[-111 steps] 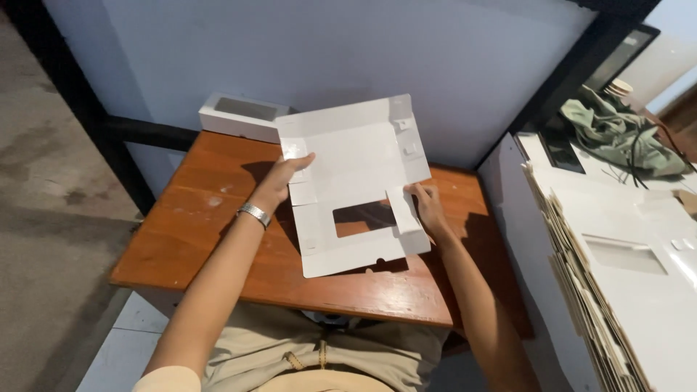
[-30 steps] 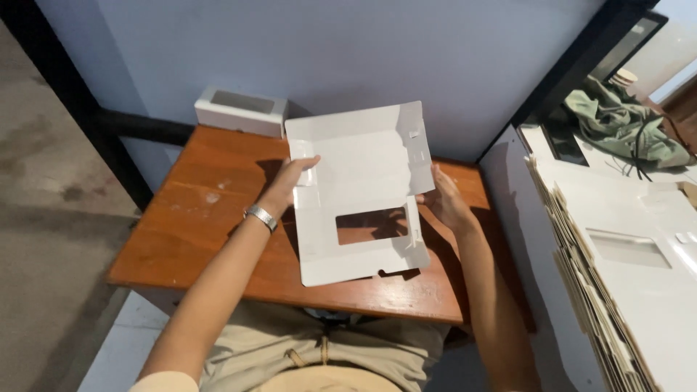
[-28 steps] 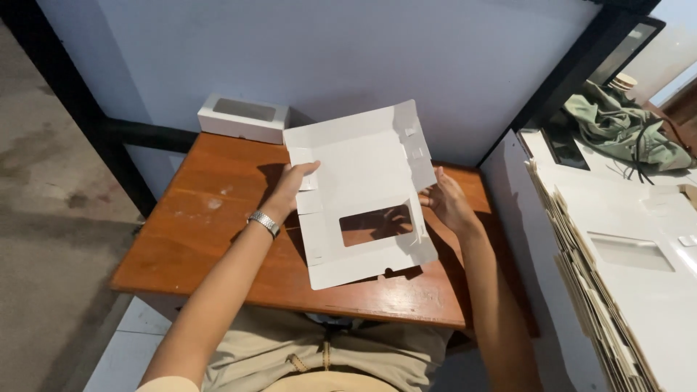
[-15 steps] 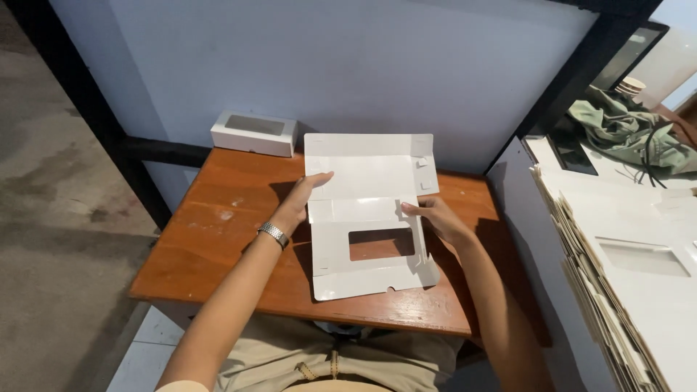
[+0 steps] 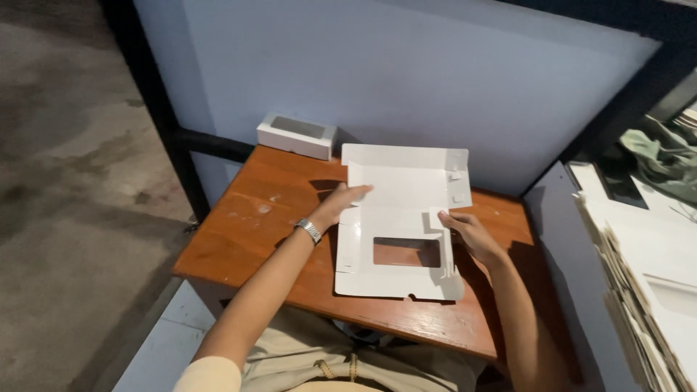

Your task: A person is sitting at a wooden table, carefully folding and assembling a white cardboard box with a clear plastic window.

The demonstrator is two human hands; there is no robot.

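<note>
Finished white window box [image 5: 296, 135] at the wooden table's [image 5: 247, 225] far corner, flat cardboard stack [image 5: 646, 283] alongside.

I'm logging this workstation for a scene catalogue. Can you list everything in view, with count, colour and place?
Flat die-cut cardboard box blank with a rectangular window: one, white, on the table's middle, far panel raised.
Small assembled windowed cardboard box: one, white, table's far left corner.
Rectangular wooden table: one, reddish brown, against the wall.
Wall panel: one, pale blue, behind the table.
Stack of flat cardboard blanks: one stack, white, at the right.
Crumpled cloth: one, green, far right.
Metal wristwatch: one, silver, left wrist.
Left hand: on the blank's left edge.
Right hand: on the blank's right edge.
</note>
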